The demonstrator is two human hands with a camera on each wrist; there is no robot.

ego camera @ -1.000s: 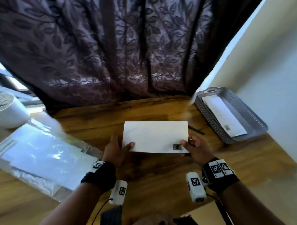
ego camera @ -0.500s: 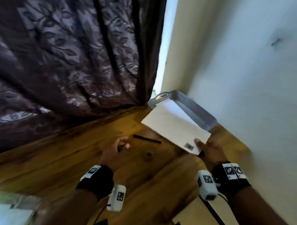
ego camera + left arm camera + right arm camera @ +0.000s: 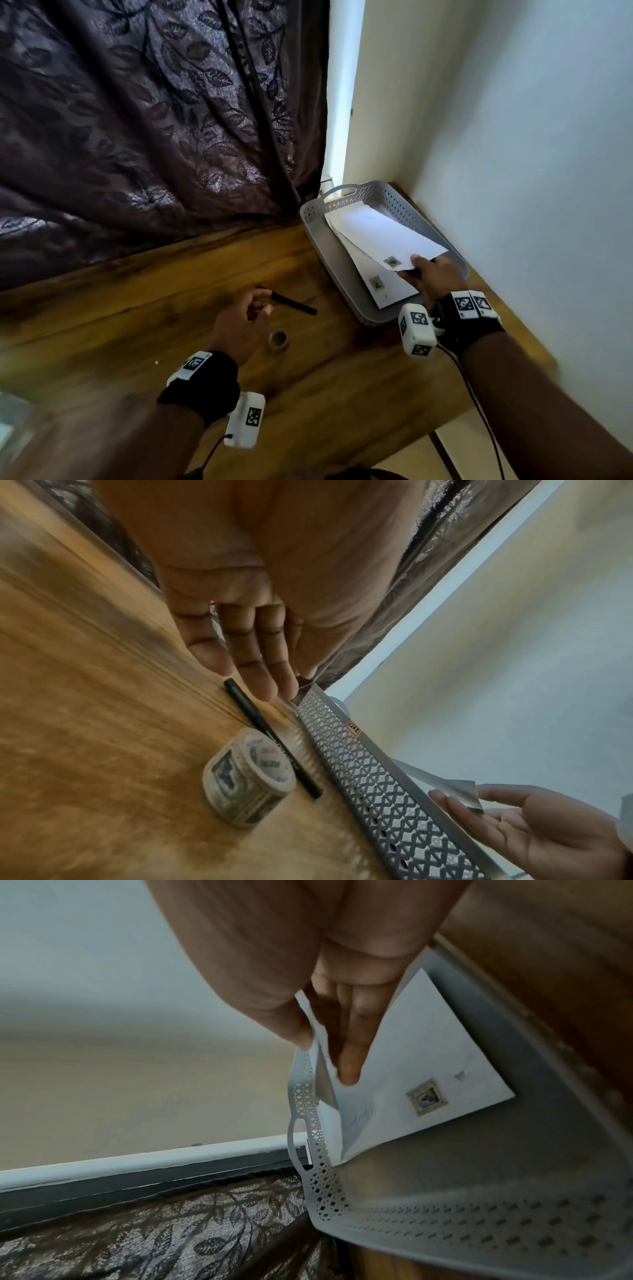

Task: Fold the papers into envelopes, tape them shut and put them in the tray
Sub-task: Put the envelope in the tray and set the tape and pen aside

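Observation:
A grey perforated tray [image 3: 320,246] sits at the table's far right corner with a white stamped envelope [image 3: 380,291] lying in it. My right hand [image 3: 416,266] pinches the near corner of a second white envelope [image 3: 380,233], held low over the tray on top of the first. In the right wrist view the thumb and fingers [image 3: 349,1066] clamp the envelope's edge [image 3: 320,1042] above the tray [image 3: 514,1191]. My left hand [image 3: 260,308] hovers over the table left of the tray, fingers relaxed and holding nothing. In the left wrist view its fingers [image 3: 253,664] are nearly straight.
A black pen [image 3: 294,303] and a tape roll [image 3: 278,339] lie on the wooden table [image 3: 137,325] beside my left hand. A dark leaf-patterned curtain [image 3: 154,120] hangs behind, and a pale wall [image 3: 513,154] stands close on the right. A clear plastic sleeve [image 3: 10,421] shows at lower left.
My right hand has carried the envelope from the table's middle rightwards over the tray. The left hand has let go of it and stays near the pen. My view has swung right.

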